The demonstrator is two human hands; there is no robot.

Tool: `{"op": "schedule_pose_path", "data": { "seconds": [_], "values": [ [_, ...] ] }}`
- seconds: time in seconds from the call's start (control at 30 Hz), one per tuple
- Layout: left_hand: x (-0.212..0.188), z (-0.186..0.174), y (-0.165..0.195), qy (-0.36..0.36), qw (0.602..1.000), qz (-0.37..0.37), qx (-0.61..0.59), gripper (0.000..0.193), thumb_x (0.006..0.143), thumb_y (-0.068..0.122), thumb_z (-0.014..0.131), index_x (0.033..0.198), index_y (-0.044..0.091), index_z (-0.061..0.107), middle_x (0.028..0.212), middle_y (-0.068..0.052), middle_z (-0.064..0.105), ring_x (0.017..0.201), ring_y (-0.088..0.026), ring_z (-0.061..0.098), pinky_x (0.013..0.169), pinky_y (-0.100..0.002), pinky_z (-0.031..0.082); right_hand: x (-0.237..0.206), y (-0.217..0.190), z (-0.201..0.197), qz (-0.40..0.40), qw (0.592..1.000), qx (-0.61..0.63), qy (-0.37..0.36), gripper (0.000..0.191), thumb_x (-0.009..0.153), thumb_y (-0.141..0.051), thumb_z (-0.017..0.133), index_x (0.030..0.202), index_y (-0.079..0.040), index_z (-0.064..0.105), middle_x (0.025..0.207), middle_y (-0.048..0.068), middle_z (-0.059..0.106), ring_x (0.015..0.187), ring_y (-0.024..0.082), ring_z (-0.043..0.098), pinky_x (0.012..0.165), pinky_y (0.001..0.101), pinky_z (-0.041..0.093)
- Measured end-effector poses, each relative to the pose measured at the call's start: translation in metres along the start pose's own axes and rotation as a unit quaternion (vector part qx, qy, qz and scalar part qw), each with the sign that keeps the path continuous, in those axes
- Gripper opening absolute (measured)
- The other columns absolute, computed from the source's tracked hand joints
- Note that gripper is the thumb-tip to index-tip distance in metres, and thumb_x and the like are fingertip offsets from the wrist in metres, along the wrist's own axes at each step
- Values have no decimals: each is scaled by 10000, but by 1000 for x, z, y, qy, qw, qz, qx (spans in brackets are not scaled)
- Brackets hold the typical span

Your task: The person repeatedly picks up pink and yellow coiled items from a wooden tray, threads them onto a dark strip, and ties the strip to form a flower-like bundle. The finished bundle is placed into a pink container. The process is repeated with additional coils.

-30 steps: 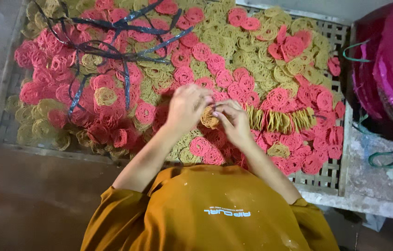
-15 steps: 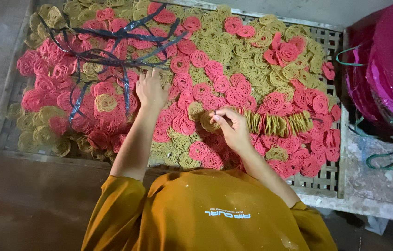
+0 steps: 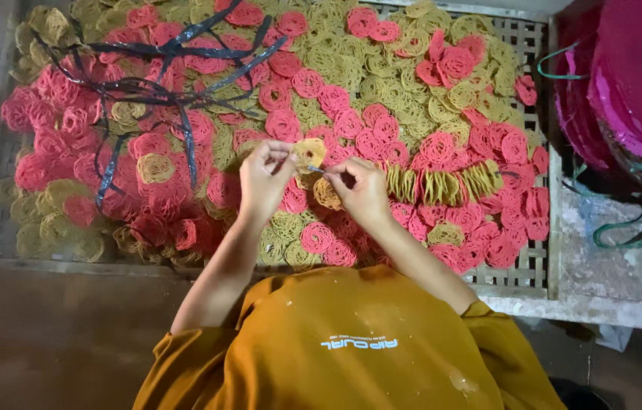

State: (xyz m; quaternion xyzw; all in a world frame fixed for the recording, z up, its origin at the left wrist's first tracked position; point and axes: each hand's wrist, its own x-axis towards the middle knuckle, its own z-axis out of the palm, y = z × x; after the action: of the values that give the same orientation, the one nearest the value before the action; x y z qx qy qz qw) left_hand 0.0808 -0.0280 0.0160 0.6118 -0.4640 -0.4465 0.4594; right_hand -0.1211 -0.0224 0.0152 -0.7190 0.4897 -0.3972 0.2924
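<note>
My left hand [image 3: 262, 184] pinches a yellow lattice disc [image 3: 310, 152] and holds it up above the heap. My right hand [image 3: 363, 194] is right beside it, its fingers closed on the thin end of a strand that meets the disc. A row of yellow discs threaded on that strand [image 3: 442, 182] runs off to the right from my right hand. Both hands hover over a heap of pink discs [image 3: 161, 193] and yellow discs [image 3: 351, 72]. An orange shirt [image 3: 351, 342] fills the bottom of the view.
The discs lie on a woven slatted tray [image 3: 528, 266]. Dark blue plastic strips [image 3: 177, 83] sprawl over the heap's upper left. Pink stacked baskets [image 3: 632, 83] and a green strap [image 3: 632, 235] sit at the right, on a concrete ledge [image 3: 610, 288].
My left hand reached out to the left over the heap, then came back to my right hand with a yellow disc in its fingers. My right hand stayed at the strand.
</note>
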Motion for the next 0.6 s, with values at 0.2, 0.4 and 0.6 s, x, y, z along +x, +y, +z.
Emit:
{"op": "schedule_pose_path", "data": {
  "seconds": [0.2,0.4,0.6],
  "values": [
    [-20,7,3,-16,996,70,-53,112,939,-2,690,1041,-6,644,1073,-105,687,992,-152,724,852,-261,607,1,-4,-2,-3,1000,-8,30,47,891,-29,788,904,-23,743,859,93,742,704,138,685,600,281,540],
    [-25,14,-6,-91,989,112,-36,103,932,-21,695,1024,1,657,1359,-142,591,1182,-183,686,986,-305,566,1,-1,-3,-12,1000,-15,22,72,903,5,753,864,-49,723,860,69,743,707,91,676,579,247,540],
    [-33,24,3,-127,982,108,-88,209,1029,-29,580,1173,11,727,1188,-113,757,1099,-142,681,989,-293,534,-7,4,2,19,994,106,35,113,940,21,744,907,-33,651,784,42,668,679,78,577,593,235,480]
  ]
}}
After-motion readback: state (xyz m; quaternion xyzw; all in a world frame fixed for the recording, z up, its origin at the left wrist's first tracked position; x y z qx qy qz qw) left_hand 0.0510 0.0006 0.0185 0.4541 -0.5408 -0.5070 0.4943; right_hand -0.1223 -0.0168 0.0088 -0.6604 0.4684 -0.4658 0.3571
